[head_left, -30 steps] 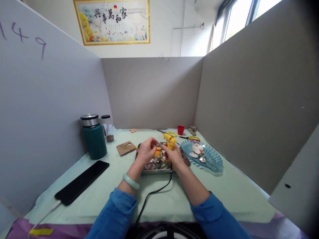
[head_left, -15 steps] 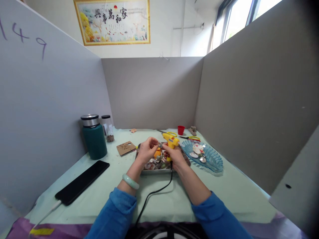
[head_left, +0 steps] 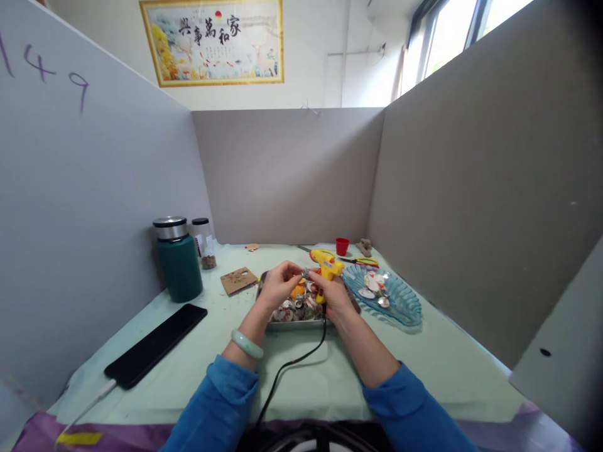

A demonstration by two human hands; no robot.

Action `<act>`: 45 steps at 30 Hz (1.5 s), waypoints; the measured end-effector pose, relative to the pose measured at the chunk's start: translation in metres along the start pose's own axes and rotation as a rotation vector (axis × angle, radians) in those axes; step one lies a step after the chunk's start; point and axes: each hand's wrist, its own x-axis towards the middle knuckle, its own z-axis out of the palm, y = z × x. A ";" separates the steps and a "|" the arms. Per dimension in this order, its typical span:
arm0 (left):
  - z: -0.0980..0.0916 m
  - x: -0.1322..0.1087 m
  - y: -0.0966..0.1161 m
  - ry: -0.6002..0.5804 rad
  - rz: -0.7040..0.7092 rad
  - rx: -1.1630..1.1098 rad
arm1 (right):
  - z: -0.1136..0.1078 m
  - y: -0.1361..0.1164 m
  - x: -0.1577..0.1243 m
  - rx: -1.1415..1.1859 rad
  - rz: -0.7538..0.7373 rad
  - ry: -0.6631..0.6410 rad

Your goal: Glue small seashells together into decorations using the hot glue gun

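My right hand (head_left: 335, 296) is closed around a yellow glue gun (head_left: 326, 263), whose black cord (head_left: 301, 359) runs down toward me. Pinched in the fingers of my left hand (head_left: 279, 282) is a small greyish piece (head_left: 305, 274), too small to name, and my right fingertips come close to it. Both hands hover over a metal tray (head_left: 294, 326) filled with seashells (head_left: 298, 312) and an orange item (head_left: 298, 290). Part of the tray is hidden behind my hands.
A blue glass dish (head_left: 409, 306) with shells stands right of the tray. Behind are scissors (head_left: 362, 260) and a red cup (head_left: 342, 246). To the left are a brown card (head_left: 238, 280), a green flask (head_left: 178, 263), a jar (head_left: 204, 245) and a phone (head_left: 155, 345). Partitions enclose the table.
The glue gun in my right hand has shifted slightly right and its angle has changed a little. My left fingers have moved slightly right with the small piece.
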 end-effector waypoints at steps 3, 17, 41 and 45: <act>0.001 -0.001 0.005 -0.028 -0.038 -0.115 | 0.000 -0.001 0.000 -0.001 0.020 -0.010; -0.004 -0.001 0.003 -0.040 0.159 0.109 | 0.000 -0.003 0.000 0.030 0.077 -0.007; -0.003 -0.002 0.008 -0.051 0.156 0.152 | -0.001 0.003 0.000 -0.034 0.044 -0.061; -0.003 -0.001 0.005 -0.005 0.065 0.077 | -0.006 0.002 0.003 -0.359 -0.069 -0.054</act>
